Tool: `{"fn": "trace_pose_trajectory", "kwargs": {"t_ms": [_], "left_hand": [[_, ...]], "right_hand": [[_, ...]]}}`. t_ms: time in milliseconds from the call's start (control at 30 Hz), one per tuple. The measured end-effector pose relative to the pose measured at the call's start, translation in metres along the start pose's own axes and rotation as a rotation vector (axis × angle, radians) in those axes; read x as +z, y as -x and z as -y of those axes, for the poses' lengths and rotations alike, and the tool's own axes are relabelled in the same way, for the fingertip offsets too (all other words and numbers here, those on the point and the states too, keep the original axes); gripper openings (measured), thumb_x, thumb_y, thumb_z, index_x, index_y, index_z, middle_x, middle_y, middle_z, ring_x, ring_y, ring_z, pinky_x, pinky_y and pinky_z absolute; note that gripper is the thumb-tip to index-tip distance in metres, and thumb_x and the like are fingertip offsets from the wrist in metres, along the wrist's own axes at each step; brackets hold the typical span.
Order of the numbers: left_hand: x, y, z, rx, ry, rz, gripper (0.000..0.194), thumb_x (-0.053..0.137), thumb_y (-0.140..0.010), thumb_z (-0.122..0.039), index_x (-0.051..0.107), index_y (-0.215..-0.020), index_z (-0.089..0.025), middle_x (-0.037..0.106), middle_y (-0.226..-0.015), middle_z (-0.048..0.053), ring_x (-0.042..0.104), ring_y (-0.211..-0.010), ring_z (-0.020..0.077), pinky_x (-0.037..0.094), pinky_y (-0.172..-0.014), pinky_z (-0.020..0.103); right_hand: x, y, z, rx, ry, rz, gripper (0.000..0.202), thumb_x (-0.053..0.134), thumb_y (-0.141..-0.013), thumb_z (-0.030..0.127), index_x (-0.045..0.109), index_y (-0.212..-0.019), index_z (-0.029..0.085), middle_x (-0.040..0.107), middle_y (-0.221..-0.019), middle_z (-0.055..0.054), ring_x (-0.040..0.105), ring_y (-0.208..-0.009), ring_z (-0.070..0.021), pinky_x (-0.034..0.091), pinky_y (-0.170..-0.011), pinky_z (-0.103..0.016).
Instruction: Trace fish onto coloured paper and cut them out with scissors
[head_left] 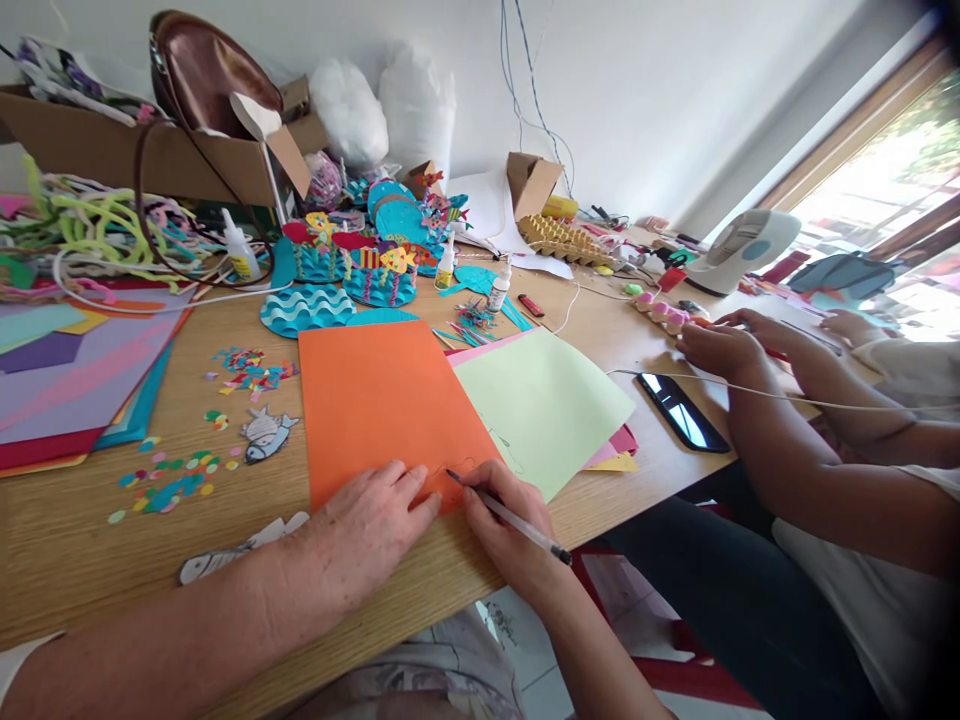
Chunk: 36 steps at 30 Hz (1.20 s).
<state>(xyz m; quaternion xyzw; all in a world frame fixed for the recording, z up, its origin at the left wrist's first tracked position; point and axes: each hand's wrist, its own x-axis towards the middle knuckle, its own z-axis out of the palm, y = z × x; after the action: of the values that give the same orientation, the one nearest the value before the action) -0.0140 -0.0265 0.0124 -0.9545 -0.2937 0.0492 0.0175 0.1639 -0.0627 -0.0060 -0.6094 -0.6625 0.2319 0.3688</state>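
Note:
An orange sheet of paper (pixel 382 400) lies at the table's front edge, with thin drawn lines near its lower right corner. My left hand (pixel 379 520) rests on the sheet's lower edge, fingers laid out and holding nothing. In my right hand (pixel 506 515) is a pen (pixel 525 528), its tip touching the orange paper beside the lines. A light green sheet (pixel 547 400) sits to the right, partly under the orange one and bearing a faint drawn outline. Paper fish cutouts (pixel 270 435) lie to the left, with another fish cutout (pixel 217 562) beside my left forearm.
Paper confetti (pixel 176 480) is scattered at left near stacked coloured papers (pixel 75 370). Blue wave-edged paper crafts (pixel 307 308) and glue bottles (pixel 499 288) stand behind the sheets. A phone (pixel 682 410) lies at right, near other people's hands (pixel 720 350). A white cable (pixel 787 395) crosses there.

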Motion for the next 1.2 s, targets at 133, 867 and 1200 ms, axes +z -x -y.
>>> {"fn": "trace_pose_trajectory", "kwargs": {"t_ms": [133, 867, 1200], "left_hand": [[-0.0039, -0.0008, -0.0003, 0.007, 0.002, 0.038, 0.032, 0.044, -0.083, -0.012, 0.055, -0.113, -0.018, 0.055, -0.116, 0.012, 0.054, -0.09, 0.0253, 0.047, -0.072, 0.039], [0.0049, -0.0003, -0.0004, 0.007, -0.032, -0.043, 0.027, 0.045, -0.085, -0.015, 0.056, -0.109, -0.019, 0.056, -0.115, 0.01, 0.052, -0.09, 0.0232, 0.044, -0.076, 0.036], [0.002, 0.0002, -0.0009, -0.002, -0.058, -0.032, 0.029, 0.045, -0.084, -0.013, 0.056, -0.11, -0.02, 0.057, -0.114, 0.009, 0.052, -0.09, 0.0215, 0.043, -0.075, 0.034]], "right_hand": [[-0.001, 0.0001, 0.0015, 0.03, -0.047, -0.028, 0.006, 0.049, -0.078, 0.015, 0.052, -0.075, 0.019, 0.051, -0.057, 0.006, 0.044, -0.049, -0.0085, 0.033, -0.048, -0.02], [0.0005, 0.0003, 0.0011, -0.002, 0.002, 0.043, 0.011, 0.046, -0.078, 0.013, 0.053, -0.079, 0.021, 0.057, -0.062, 0.004, 0.05, -0.054, -0.0105, 0.038, -0.053, -0.021], [-0.0003, 0.0002, 0.0012, 0.027, 0.001, -0.006, 0.008, 0.048, -0.078, 0.015, 0.053, -0.077, 0.021, 0.055, -0.059, 0.005, 0.049, -0.051, -0.0103, 0.037, -0.051, -0.02]]}}
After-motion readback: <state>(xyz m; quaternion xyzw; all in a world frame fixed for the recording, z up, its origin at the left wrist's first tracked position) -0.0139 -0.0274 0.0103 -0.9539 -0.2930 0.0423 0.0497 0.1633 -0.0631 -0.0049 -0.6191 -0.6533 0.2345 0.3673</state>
